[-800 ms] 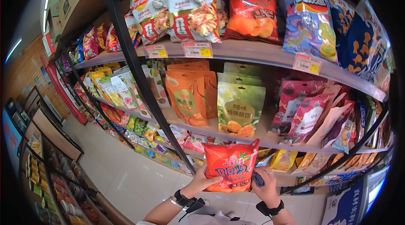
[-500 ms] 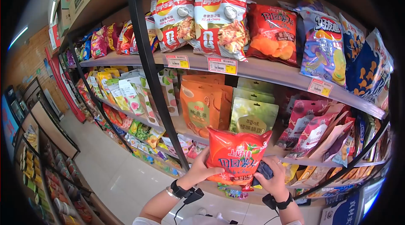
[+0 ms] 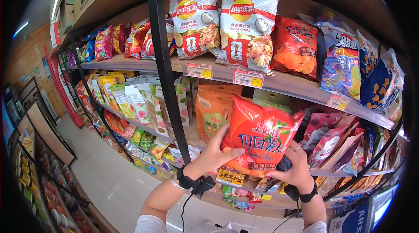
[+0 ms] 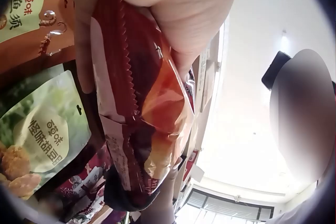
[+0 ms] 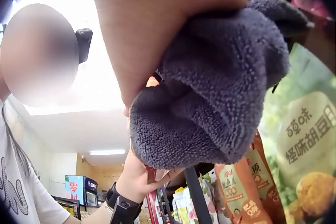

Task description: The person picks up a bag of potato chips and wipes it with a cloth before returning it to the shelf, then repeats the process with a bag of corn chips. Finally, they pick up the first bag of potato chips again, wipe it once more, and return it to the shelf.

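Observation:
A red bag of potato chips (image 3: pixel 264 134) is held up between both hands, its printed front toward the head camera. My left hand (image 3: pixel 214 154) grips its left side, thumb across the front and the other fingers behind. At the lower right corner, my right hand (image 3: pixel 297 171) pinches the bag with its thumb in front. That same hand also holds a bunched dark grey-blue cloth (image 5: pixel 210 92), which fills much of the right wrist view. The left wrist view shows the bag's crimped edge (image 4: pixel 126 56) just below the palm. The bag hides part of the green pouches behind it.
On the upper shelf (image 3: pixel 292 83) stand white Lay's bags (image 3: pixel 248 32), a matching red chip bag (image 3: pixel 297 49) and a purple bag (image 3: pixel 340 62). Orange pouches (image 3: pixel 207 113) and pink pouches (image 3: pixel 323 130) fill the shelf below. A black upright post (image 3: pixel 166 67) rises left of the hands.
Both hands have raised the chip bag from below the middle shelf to in front of its pouches, moving it rightward in the head view. The view has shifted, and both hands keep their hold.

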Available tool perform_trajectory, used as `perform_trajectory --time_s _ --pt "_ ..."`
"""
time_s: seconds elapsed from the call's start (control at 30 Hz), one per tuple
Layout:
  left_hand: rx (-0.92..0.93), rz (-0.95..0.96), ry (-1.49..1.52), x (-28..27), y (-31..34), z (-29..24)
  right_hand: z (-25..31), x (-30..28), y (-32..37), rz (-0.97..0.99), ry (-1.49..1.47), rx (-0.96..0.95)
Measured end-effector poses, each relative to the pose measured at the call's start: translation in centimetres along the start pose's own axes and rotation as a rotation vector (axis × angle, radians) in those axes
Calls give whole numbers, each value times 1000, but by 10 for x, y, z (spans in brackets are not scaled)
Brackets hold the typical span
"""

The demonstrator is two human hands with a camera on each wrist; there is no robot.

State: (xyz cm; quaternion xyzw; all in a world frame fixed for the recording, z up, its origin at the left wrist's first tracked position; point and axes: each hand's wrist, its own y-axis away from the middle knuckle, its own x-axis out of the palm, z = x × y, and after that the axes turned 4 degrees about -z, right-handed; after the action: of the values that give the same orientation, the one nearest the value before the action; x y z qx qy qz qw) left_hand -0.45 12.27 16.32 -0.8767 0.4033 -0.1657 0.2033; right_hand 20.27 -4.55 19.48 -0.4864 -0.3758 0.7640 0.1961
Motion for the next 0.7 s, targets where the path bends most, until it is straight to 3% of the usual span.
perform_trajectory --time_s 0.1,0.23,0.37,0.5,0.63,0.7 --pt "183 18 -241 -3 -24 -4 2 -12 -12 -33 79 -26" --pt "243 10 -181 6 -42 -16 3 -23 -20 -78 141 -28" --pt "202 -8 -46 17 -51 -27 2 -33 -24 -126 210 -13" --pt "322 -40 -130 28 -62 -35 6 -46 -30 -166 288 7" --pt "211 11 -39 45 -75 -52 8 -65 -38 -218 354 54" --pt "274 42 -88 51 -84 -56 8 -77 -44 -244 421 53"
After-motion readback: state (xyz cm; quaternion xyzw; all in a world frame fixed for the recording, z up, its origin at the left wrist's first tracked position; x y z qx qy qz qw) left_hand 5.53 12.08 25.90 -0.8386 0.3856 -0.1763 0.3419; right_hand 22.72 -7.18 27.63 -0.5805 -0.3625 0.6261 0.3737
